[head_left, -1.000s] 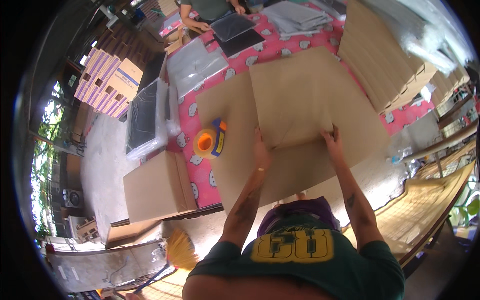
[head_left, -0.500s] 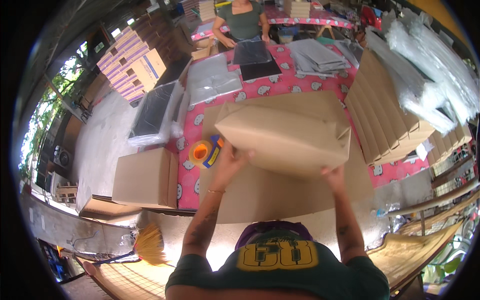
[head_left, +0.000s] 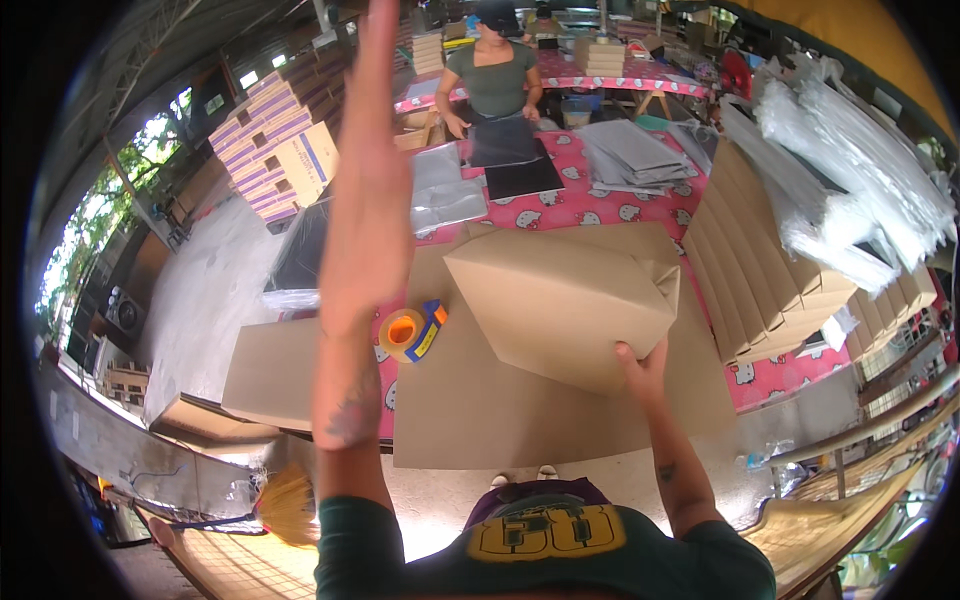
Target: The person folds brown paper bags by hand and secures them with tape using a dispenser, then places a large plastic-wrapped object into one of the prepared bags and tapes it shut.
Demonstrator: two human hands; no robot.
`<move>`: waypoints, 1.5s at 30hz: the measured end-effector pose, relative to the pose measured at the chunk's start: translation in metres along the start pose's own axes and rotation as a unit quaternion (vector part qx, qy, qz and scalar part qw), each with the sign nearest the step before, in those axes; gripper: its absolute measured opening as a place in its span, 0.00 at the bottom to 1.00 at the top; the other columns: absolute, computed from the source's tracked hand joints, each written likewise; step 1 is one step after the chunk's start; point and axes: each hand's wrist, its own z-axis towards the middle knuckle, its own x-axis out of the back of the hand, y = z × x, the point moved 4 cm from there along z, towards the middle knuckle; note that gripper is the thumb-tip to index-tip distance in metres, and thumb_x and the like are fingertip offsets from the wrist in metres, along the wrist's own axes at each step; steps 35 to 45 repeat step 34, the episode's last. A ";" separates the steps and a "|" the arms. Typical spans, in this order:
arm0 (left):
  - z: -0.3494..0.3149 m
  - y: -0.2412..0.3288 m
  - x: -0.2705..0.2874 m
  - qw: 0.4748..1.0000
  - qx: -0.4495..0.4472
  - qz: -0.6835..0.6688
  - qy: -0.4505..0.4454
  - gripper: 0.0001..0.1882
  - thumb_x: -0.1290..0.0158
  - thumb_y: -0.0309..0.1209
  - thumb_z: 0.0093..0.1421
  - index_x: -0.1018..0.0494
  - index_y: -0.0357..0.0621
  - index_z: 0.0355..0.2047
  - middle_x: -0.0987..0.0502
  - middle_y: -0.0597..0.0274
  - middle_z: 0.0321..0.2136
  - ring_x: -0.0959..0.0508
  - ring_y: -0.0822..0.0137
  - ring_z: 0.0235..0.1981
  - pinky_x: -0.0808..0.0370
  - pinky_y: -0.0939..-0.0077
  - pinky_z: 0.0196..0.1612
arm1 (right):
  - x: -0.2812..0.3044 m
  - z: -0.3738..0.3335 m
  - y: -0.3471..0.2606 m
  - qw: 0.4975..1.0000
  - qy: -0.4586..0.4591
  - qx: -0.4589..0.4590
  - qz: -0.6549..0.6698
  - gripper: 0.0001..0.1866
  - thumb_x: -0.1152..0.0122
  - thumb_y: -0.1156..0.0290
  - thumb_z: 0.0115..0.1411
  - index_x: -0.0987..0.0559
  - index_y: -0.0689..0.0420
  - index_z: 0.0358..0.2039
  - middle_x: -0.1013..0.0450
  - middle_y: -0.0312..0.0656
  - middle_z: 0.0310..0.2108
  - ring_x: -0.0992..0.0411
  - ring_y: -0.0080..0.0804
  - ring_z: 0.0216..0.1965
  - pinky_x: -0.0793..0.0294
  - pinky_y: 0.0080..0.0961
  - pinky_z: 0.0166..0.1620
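A box-shaped parcel wrapped in brown kraft paper point(head_left: 570, 300) lies tilted on a flat sheet of brown paper point(head_left: 480, 415). My right hand point(head_left: 645, 370) grips its near right corner, the thumb on the front face. Raised high and close to the camera, my left hand point(head_left: 370, 220) is away from the parcel, slightly blurred and seen nearly edge-on. Its fingers stretch upward and nothing shows in them. To the left of the parcel, a blue-and-orange tape dispenser with a roll of tape point(head_left: 405, 334) lies at the paper's edge.
A pink patterned tablecloth point(head_left: 545, 208) covers the table. Folded brown cartons point(head_left: 765, 265) and plastic-wrapped bundles point(head_left: 850, 160) stand at the right. A brown box point(head_left: 265, 375) is at the left. Across the table, a person point(head_left: 490, 80) handles a dark flat packet point(head_left: 503, 143).
My left hand has let go of the parcel and swung up toward the camera. My right hand keeps hold; the parcel has turned slightly, its near right end closer to me.
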 end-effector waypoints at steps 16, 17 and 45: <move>0.046 0.068 -0.239 0.914 -0.043 0.065 -0.397 0.47 0.77 0.67 0.66 0.59 0.42 0.72 0.56 0.36 0.70 0.62 0.45 0.73 0.70 0.46 0.71 | 0.009 0.026 0.007 0.999 0.031 -0.007 0.032 0.45 0.32 0.55 0.57 0.45 0.65 0.65 0.33 0.48 0.54 0.33 0.35 0.55 0.33 0.33 0.57; 0.049 0.069 -0.239 0.918 -0.053 0.097 -0.380 0.46 0.78 0.65 0.67 0.59 0.43 0.72 0.57 0.38 0.71 0.61 0.46 0.73 0.67 0.44 0.71 | 0.008 0.027 0.009 0.999 0.032 -0.005 0.029 0.45 0.32 0.55 0.57 0.44 0.65 0.64 0.33 0.48 0.54 0.33 0.35 0.55 0.33 0.33 0.57; -0.116 -0.201 -0.009 0.844 0.385 0.118 -0.355 0.38 0.75 0.63 0.69 0.50 0.58 0.71 0.48 0.48 0.70 0.55 0.55 0.73 0.68 0.36 0.70 | -0.010 0.023 0.011 0.991 0.027 0.056 0.122 0.45 0.33 0.53 0.59 0.46 0.65 0.65 0.31 0.51 0.55 0.33 0.40 0.59 0.34 0.38 0.61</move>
